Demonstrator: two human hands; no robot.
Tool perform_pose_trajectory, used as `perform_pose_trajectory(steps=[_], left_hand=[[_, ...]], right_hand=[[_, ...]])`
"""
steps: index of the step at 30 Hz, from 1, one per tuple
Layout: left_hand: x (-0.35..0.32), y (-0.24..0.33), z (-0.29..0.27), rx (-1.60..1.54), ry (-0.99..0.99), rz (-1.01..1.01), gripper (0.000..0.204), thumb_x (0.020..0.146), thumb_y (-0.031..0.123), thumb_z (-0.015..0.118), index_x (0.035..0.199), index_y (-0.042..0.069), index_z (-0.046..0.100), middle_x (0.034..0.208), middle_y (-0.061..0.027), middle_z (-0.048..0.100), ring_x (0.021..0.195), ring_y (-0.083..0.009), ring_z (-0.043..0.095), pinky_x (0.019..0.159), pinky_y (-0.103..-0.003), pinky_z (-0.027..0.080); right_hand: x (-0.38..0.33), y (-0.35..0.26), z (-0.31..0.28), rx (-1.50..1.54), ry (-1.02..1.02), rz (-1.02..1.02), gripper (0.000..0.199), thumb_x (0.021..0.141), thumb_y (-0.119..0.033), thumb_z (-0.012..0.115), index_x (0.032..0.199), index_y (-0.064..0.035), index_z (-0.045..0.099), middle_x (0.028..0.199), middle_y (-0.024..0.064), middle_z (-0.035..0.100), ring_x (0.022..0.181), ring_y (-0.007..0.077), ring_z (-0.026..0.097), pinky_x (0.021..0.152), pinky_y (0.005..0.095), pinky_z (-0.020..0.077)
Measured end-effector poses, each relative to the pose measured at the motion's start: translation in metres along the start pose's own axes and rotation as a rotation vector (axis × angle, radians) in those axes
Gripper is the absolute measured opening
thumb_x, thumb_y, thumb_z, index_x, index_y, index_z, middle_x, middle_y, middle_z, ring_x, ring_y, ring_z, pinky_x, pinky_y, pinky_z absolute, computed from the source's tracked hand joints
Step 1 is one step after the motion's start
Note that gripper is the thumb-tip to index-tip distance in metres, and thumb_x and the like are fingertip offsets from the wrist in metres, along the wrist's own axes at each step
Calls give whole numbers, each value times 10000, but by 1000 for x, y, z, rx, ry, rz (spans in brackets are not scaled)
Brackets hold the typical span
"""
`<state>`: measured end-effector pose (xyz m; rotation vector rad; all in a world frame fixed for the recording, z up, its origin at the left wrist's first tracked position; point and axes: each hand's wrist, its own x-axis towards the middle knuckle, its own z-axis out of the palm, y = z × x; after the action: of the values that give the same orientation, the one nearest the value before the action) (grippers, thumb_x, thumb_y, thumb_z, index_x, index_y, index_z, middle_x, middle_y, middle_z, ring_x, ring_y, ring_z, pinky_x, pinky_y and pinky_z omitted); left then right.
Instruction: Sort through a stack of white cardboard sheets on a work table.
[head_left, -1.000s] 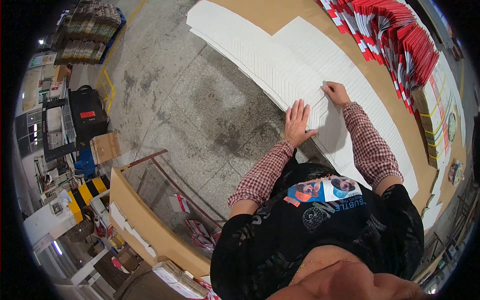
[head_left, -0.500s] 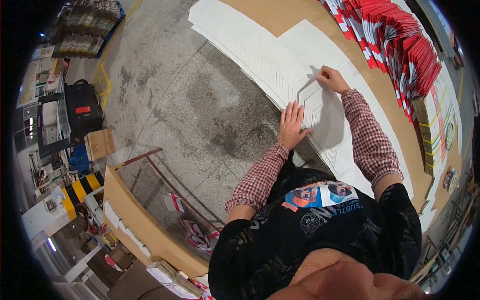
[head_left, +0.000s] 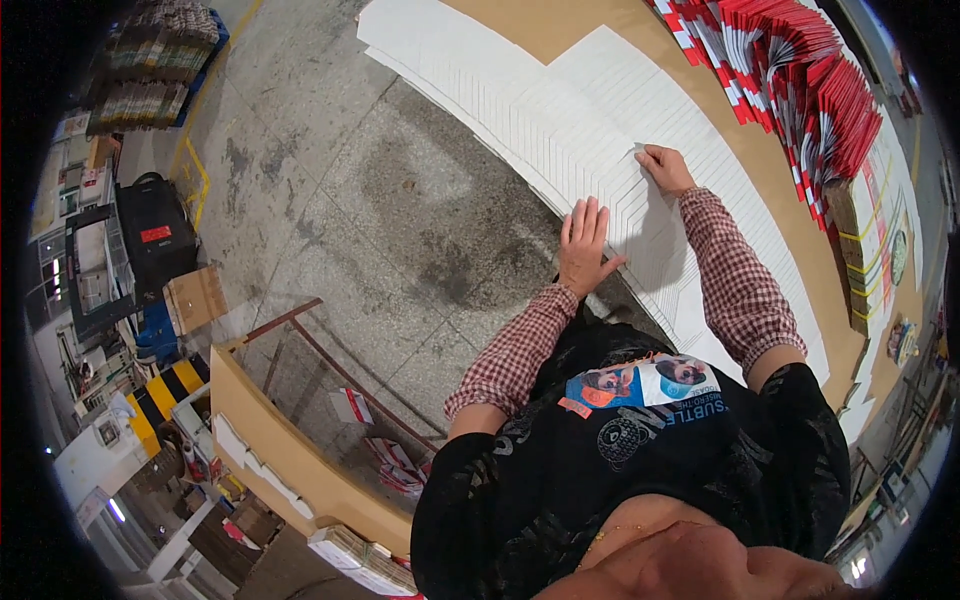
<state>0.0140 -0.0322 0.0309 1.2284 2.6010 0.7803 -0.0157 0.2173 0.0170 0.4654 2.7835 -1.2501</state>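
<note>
A long fanned row of white card sheets (head_left: pixel 560 120) lies along the edge of a brown table (head_left: pixel 590 25). My left hand (head_left: pixel 585 245) rests flat, fingers spread, on the near edge of the sheets. My right hand (head_left: pixel 665 168) presses its curled fingers on the top of the sheets a little farther in. Part of the stack around my hands is shifted out of line with the rest. Both forearms wear red checked sleeves.
Fanned red and white booklets (head_left: pixel 800 80) cover the far side of the table. A grey concrete floor (head_left: pixel 380 220) lies to the left. A cardboard-sided cart (head_left: pixel 290 450) stands at lower left, a black case (head_left: pixel 155 225) and a cardboard box (head_left: pixel 195 298) beyond it.
Both hands have slid left along the row of white sheets, and a batch of sheets has been pushed together under them.
</note>
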Motion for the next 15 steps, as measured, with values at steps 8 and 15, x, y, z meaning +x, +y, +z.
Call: perform_pose_trajectory(steps=[8,15], left_hand=[[-4,1,2,-55,13,37,784,712,428,615,1286,-3,302,1378,-196,195,1279,-351,169,1011,-485,167],[-16,22,8,-72,-109,218,707,731,346,625,1274,2,329,1366,-180,233,1276,-338,187,1017,-485,165]], right_hand=[[-16,17,-11,334,168,54,187,799,-185,590,885,-20,578,755,27,564,669,96,481,616,241,414],[-74,32,-37,392,260,129,121,785,-90,579,886,-24,590,832,5,566,754,80,516,677,228,432]])
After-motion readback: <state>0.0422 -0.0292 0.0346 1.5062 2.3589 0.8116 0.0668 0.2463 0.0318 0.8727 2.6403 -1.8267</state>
